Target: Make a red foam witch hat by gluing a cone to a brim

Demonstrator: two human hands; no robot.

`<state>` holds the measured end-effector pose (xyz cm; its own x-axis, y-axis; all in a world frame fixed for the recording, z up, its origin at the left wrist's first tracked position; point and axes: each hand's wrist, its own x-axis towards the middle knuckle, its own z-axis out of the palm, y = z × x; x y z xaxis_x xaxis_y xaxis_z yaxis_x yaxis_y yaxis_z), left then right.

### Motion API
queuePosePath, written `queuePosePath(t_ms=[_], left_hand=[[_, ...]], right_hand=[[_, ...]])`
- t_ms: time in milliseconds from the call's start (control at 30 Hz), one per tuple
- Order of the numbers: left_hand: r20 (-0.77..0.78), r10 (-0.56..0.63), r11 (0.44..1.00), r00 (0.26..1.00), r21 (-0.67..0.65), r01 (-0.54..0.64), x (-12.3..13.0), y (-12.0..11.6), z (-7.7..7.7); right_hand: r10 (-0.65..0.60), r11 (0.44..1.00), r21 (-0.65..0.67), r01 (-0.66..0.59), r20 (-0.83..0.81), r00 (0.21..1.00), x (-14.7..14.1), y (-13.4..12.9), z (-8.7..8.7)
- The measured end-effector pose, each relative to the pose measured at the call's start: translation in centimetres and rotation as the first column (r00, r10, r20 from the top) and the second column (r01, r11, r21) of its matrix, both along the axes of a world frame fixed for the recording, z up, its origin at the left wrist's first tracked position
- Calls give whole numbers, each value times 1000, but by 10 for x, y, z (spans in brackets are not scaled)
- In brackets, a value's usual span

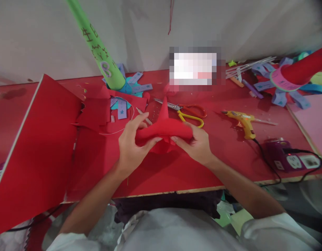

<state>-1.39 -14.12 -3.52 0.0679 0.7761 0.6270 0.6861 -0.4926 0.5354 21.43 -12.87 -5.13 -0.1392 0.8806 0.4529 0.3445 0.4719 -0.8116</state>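
A red foam or paper piece [164,126] with a thin upright point and a rounded lower edge is held between both hands over the red table. My left hand [131,144] grips its left side, thumb pressed near the bottom middle. On the opposite side my right hand [199,142] pinches it, its thumb close to the left one. The fingers behind the piece are partly hidden. Just beyond it lie scissors [179,107] with orange and yellow handles. A pale pen-like stick [145,116] rests beside my left fingertips.
Red scraps [96,109] and a standing red board [37,150] are at left. A green cone [105,59] stands behind. To the right are a yellow glue gun [241,122], a purple power strip [281,157] and a red cone [304,68]. A pixelated patch covers the back middle.
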Motion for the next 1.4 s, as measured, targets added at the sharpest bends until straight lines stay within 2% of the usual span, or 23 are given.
queuePosePath(t_ms=[167, 400, 567, 700, 800, 900, 1033, 1267, 1400], left_hand=[[106, -56, 994, 993, -87, 65, 0, 5, 3], [153, -51, 981, 987, -176, 78, 2, 10, -6], [164, 37, 985, 986, -174, -8, 4, 11, -10], [142, 129, 989, 981, -86, -118, 2, 12, -12], [125, 124, 992, 984, -12, -124, 2, 9, -12], [85, 78, 997, 993, 21, -80, 3, 4, -13], [46, 25, 998, 999, -57, -22, 5, 2, -15], [172, 36, 994, 984, -111, -17, 1, 13, -15], [190, 55, 994, 980, -103, -36, 1, 15, -19]], right_hand=[[26, 1000, -1, -27, -66, 997, 0, 3, -1], [-3, 993, -119, -15, -146, 989, 1, 9, -7], [101, 989, -88, -121, -202, 974, 3, 16, -18], [179, 981, -49, -185, -114, 977, 1, 16, -24], [163, 986, -28, -163, -16, 987, -2, 14, -27], [119, 993, -16, -119, 7, 993, -4, 13, -32], [94, 994, -50, -98, -75, 993, -2, 14, -35], [4, 1000, 29, -1, -93, 996, -1, 10, -32], [35, 999, -1, -35, -111, 993, 0, 10, -31]])
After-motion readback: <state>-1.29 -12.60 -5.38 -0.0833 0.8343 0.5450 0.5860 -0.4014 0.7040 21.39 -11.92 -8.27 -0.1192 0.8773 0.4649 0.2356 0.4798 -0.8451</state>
